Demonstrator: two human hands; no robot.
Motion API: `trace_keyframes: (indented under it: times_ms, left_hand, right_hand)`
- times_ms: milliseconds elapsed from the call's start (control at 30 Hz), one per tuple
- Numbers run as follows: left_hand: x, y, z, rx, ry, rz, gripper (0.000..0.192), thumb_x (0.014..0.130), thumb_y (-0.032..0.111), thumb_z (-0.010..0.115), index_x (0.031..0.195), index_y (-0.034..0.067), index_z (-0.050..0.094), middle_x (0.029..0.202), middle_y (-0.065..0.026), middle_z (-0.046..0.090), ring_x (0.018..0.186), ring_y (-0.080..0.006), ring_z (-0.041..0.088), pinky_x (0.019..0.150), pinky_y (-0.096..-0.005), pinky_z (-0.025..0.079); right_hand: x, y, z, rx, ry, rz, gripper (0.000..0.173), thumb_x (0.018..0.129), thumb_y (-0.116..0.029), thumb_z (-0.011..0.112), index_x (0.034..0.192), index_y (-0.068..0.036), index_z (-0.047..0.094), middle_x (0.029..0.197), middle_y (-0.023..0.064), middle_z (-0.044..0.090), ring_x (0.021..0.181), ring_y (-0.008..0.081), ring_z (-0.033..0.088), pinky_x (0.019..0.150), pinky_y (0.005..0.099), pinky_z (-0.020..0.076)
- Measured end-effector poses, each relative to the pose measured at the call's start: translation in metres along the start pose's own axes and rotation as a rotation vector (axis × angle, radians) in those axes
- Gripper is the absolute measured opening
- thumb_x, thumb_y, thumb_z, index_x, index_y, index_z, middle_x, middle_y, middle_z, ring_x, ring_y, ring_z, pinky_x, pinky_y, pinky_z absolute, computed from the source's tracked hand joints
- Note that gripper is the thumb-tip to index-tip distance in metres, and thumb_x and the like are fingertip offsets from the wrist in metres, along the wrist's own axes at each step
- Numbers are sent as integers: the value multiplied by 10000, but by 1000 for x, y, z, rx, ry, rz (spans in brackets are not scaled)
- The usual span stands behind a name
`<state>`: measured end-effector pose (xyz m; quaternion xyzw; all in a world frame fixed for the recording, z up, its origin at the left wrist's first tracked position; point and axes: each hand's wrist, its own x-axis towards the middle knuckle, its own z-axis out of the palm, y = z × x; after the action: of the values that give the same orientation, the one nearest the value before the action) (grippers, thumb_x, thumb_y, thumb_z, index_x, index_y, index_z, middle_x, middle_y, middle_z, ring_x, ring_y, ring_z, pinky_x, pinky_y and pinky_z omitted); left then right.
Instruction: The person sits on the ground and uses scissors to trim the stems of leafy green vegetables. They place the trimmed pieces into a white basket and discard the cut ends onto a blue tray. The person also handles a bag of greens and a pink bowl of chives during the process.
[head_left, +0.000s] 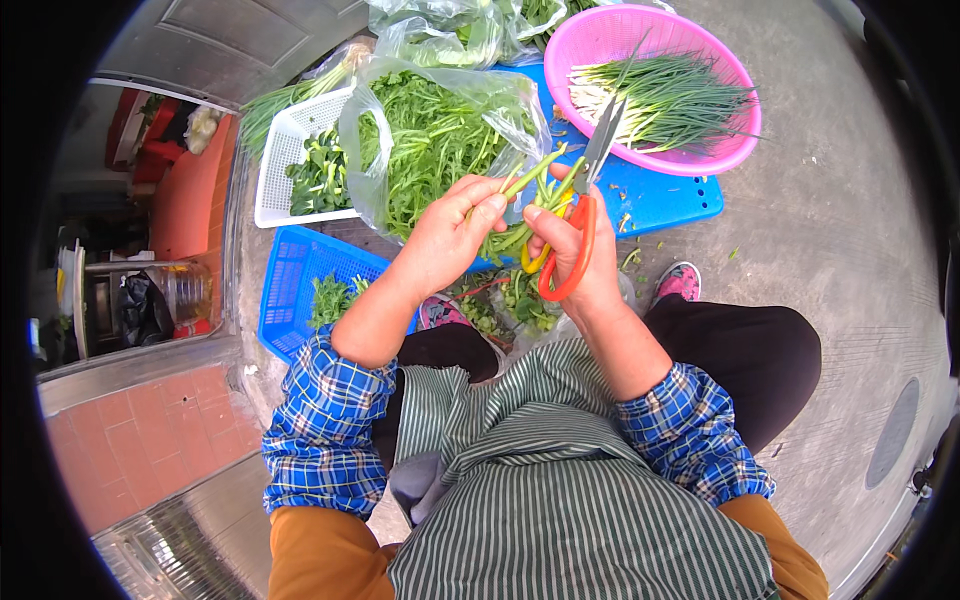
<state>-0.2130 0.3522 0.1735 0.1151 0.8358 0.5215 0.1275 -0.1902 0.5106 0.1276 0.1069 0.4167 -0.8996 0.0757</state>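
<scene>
My left hand (457, 232) pinches a green stem (534, 175) between thumb and fingertips. In my right hand (592, 262) are scissors with orange handles (587, 232), their dark blades (603, 141) pointing up and away from me. Several more green stems (556, 199) are held in that same hand, between thumb and fingers. Just beyond my hands, a clear plastic bag (373, 142) lies wide open around a heap of feathery leafy greens (435, 142). Under my hands, loose leaves and trimmings (525, 304) lie low between my shoes, partly on clear plastic.
A pink plastic colander (660, 159) of scallions (675, 101) rests on a blue plastic bench (675, 196). At left are a white basket (271, 180) with cut greens (319, 172) and a blue crate (289, 285) holding some feathery leaves (334, 300). More bagged vegetables (442, 34) lie at the back.
</scene>
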Motion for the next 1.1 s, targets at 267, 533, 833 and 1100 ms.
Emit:
trace_keyframes:
  times_ms: [267, 533, 833, 1100]
  left_hand:
    - [-5, -9, 12, 637, 37, 306, 355, 863, 126, 627, 1212, 67, 609, 1007, -116, 619, 938, -306, 619, 774, -394, 515]
    - [3, -4, -7, 45, 0, 0, 372, 1024, 255, 462, 1318, 46, 551, 1094, -85, 662, 1004, -167, 616, 924, -312, 474]
    - [-6, -1, -1, 662, -236, 188, 494, 752, 250, 769, 1177, 61, 604, 1237, -107, 608, 1218, -311, 527, 1112, -443, 323]
    - [-1, 1, -13, 497, -135, 156, 223, 755, 155, 664, 963, 79, 638, 890, -113, 655, 885, -341, 617, 850, -468, 464]
  right_hand:
    - [2, 2, 1, 5, 53, -42, 613, 823, -126, 754, 1310, -29, 395, 833, 28, 566, 595, 92, 532, 515, 229, 455]
    - [5, -1, -6, -67, 180, 40, 554, 810, -91, 694, 1298, -19, 442, 812, 51, 590, 552, 92, 521, 477, 220, 418]
    - [1, -19, -2, -22, -14, -124, 509, 828, -106, 662, 1284, -27, 450, 908, 59, 586, 638, 102, 557, 505, 222, 447]
    - [14, -8, -17, 446, 28, -40, 419, 857, -47, 612, 1228, -53, 417, 792, 60, 532, 589, 117, 476, 526, 281, 441]
